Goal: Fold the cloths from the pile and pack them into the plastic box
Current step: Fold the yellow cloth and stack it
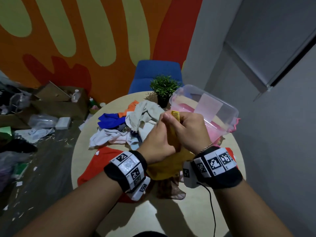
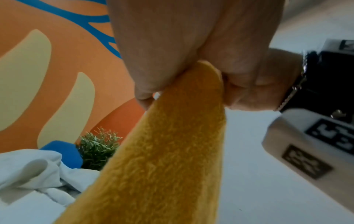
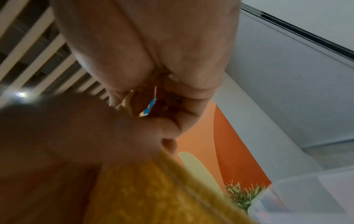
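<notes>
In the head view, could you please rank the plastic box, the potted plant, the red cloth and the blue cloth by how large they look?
1. Red cloth and plastic box: they look alike, and the wristbands cover part of the cloth, so I won't rank them.
2. Potted plant and blue cloth: also too alike to rank.

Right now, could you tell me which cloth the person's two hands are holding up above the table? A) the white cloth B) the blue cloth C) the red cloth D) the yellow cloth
D: both the left hand and the right hand grip the yellow cloth, which hangs down between them; the other cloths lie on the table.
</notes>
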